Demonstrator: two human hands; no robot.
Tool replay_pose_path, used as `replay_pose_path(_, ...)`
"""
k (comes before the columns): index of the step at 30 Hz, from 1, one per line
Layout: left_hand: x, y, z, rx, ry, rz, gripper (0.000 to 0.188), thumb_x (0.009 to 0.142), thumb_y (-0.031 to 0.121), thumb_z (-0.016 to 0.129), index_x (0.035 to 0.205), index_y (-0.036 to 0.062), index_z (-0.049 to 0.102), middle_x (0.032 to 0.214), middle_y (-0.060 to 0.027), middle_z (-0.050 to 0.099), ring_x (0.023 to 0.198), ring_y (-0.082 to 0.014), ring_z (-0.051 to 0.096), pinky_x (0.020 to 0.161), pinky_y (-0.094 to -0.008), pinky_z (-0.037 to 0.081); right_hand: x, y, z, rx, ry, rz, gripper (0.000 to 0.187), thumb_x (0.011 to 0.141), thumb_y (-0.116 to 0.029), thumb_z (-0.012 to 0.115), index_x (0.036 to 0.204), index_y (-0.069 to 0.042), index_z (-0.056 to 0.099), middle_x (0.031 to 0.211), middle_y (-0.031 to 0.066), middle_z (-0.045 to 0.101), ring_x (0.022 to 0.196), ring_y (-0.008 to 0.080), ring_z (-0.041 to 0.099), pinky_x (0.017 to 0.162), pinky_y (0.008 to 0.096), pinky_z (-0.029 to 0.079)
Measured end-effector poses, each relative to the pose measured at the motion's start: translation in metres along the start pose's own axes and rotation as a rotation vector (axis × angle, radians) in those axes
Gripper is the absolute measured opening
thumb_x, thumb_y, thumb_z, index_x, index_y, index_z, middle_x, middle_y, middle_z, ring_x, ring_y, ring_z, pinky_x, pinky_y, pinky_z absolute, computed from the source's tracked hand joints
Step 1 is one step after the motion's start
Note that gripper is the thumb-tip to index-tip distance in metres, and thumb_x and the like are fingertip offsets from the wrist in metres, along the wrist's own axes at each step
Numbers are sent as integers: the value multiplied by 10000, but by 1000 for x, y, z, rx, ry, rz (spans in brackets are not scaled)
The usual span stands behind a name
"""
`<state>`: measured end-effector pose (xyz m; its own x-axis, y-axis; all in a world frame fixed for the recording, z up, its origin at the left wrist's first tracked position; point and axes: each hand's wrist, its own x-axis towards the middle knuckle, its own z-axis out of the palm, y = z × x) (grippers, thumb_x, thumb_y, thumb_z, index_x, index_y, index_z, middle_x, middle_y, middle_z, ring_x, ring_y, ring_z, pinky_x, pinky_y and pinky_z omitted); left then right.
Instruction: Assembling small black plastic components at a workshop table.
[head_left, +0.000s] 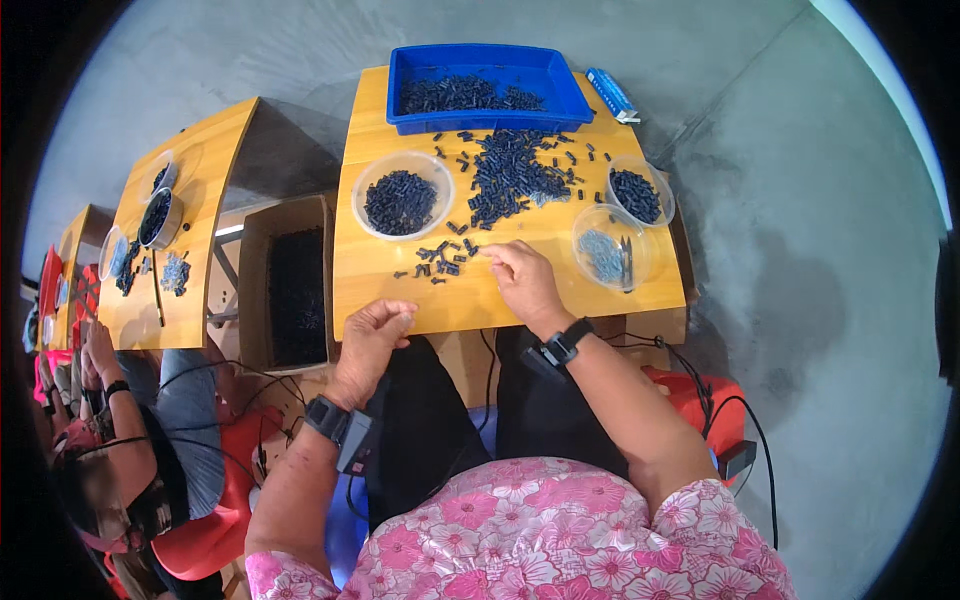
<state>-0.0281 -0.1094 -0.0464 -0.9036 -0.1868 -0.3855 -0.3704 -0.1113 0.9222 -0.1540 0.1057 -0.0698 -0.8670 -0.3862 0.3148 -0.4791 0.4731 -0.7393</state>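
Observation:
My right hand (525, 285) reaches over the table's near part, its fingertips closed at a small black part (470, 247) beside a loose cluster of black parts (440, 262). To the left, at the table's front edge, my left hand (376, 338) has thumb and fingers pressed together; whatever is between them is too small to make out. Beyond the cluster spreads a large heap of black cylindrical parts (508, 170). A clear round tub (446, 190) of the same parts stands left of it.
A blue tray (490, 122) with more black parts sits at the back, beside a blue-and-white box (612, 95). On the right are a clear bowl of black parts (637, 195) and a dish of small clear pieces (602, 255) with tweezers-like tools. A carton (255, 290) stands left; another person (120, 440) works there.

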Motion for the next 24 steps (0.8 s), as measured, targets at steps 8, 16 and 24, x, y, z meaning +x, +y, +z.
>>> replay_pose_path(8,-1,-2,3,69,-52,-10,127,912,73,576,1001,31,657,890,-5,644,805,-63,588,695,-214,494,19,14,14,-216,-84,-44,153,813,-97,625,960,-115,663,919,122,595,790,334,615,686,413,507)
replay_pose_path(16,-3,-6,8,56,-130,7,128,905,70,605,1014,41,665,899,-14,655,804,-64,591,694,-209,493,17,11,17,-398,-167,-6,82,847,-119,591,907,-70,563,914,134,573,765,339,617,654,436,504)
replay_pose_path(24,-13,3,21,34,-206,71,136,913,65,596,1029,35,660,908,-18,654,796,-61,591,705,-208,496,-15,-21,-5,201,-159,-46,67,845,-21,571,891,-20,522,820,135,569,667,280,593,610,372,489)
